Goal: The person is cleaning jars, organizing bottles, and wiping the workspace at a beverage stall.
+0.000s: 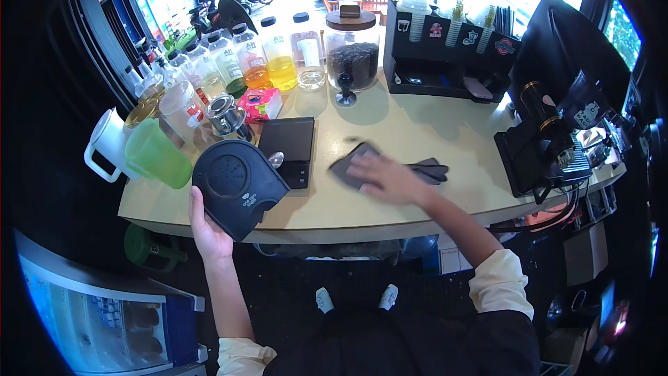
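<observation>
My left hand (209, 224) holds up a black rubber tamping mat (227, 177) by its lower left edge, over the front of the wooden counter (334, 214). My right hand (383, 175), a little blurred, presses on a dark grey cloth (347, 169) lying flat on the counter. Just right of the cloth is a black strap-like item (430, 169), partly behind my right wrist. A black digital scale (287, 146) lies between the mat and the cloth, with a small metal spoon (276, 159) at its left side. Behind them a coffee tamper (345, 91) stands upright.
Several bottles of syrup (282, 70), a glass jar of coffee beans (353, 57) and a black cup organiser (449, 57) line the back. A green pitcher (159, 154) and white jug (109, 141) stand left; a coffee grinder (545, 115) is at right.
</observation>
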Motion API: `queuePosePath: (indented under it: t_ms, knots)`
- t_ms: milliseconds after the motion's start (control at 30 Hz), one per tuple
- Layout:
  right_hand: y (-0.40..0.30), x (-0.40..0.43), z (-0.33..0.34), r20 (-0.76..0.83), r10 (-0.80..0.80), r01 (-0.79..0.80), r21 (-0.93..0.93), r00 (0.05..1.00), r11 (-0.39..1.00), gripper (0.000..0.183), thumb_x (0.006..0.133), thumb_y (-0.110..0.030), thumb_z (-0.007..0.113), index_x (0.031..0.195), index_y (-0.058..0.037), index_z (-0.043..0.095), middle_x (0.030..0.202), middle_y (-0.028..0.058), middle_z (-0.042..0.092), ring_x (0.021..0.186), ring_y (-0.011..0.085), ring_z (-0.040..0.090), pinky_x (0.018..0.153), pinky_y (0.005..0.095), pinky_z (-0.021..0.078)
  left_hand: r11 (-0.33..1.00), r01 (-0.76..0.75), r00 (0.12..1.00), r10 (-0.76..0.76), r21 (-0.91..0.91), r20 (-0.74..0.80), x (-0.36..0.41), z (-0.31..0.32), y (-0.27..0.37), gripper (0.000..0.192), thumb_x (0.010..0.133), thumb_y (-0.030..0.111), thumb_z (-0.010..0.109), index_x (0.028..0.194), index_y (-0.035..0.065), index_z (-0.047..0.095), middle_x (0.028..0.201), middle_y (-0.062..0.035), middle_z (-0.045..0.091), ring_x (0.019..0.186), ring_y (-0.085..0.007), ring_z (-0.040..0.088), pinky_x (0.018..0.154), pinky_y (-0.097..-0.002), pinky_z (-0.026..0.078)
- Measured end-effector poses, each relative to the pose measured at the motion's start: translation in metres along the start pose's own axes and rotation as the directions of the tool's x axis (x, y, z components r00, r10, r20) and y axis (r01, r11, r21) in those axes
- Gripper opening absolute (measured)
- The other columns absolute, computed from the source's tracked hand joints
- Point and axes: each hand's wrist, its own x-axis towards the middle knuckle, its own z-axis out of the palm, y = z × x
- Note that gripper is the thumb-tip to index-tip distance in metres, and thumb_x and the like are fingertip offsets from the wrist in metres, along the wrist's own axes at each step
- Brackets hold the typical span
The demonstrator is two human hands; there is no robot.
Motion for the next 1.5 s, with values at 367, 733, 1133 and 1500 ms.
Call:
queuePosePath:
  t_ms: [367,733,1133,1500]
  knots:
    - [-0.068,0.042,0.044,-0.063,-0.031,0.024,-0.100,0.998,0.995,0.046,0.095,-0.034,0.041,0.138,-0.0176,0.043,0.146,0.0095,0.038,0.135,0.0311,0.033,0.110,0.0498,0.0227,1.000,0.006,1.000,-0.005,-0.024,0.018,-0.002,0.006,-0.004,0.042,0.096,0.033,0.052,0.124,0.0017,0.050,0.123,-0.0117,0.056,0.112,-0.0227,0.056,0.097,-0.0399,0.046]
    - [-0.154,0.042,0.064,-0.137,-0.071,0.055,-0.118,0.988,0.992,0.049,0.092,-0.031,0.047,0.139,-0.0159,0.041,0.146,0.0116,0.037,0.134,0.0326,0.035,0.107,0.0513,0.0246,1.000,0.013,1.000,-0.014,-0.029,-0.014,0.000,0.006,-0.009,0.041,0.095,0.031,0.055,0.123,0.0021,0.052,0.122,-0.0111,0.056,0.111,-0.0226,0.056,0.095,-0.0398,0.047]
    - [-0.087,-0.091,0.027,-0.284,0.274,-0.294,-0.028,0.919,0.955,0.062,0.090,-0.048,0.048,0.141,-0.0145,0.038,0.147,0.0115,0.034,0.136,0.0346,0.031,0.111,0.0499,0.0207,0.983,0.163,0.977,-0.150,-0.078,0.153,0.029,0.068,-0.081,0.038,0.095,0.030,0.055,0.122,0.0032,0.053,0.119,-0.0101,0.059,0.109,-0.0207,0.058,0.094,-0.0378,0.048]
    - [-0.007,-0.137,0.005,-0.275,0.506,-0.565,-0.210,0.817,0.798,0.054,0.093,-0.037,0.042,0.139,-0.0092,0.040,0.147,0.0152,0.033,0.135,0.0385,0.030,0.107,0.0586,0.0224,0.976,0.214,0.950,-0.198,-0.042,0.239,0.025,0.116,-0.130,0.033,0.094,0.026,0.057,0.118,0.0034,0.057,0.116,-0.0093,0.062,0.105,-0.0196,0.060,0.092,-0.0353,0.049]
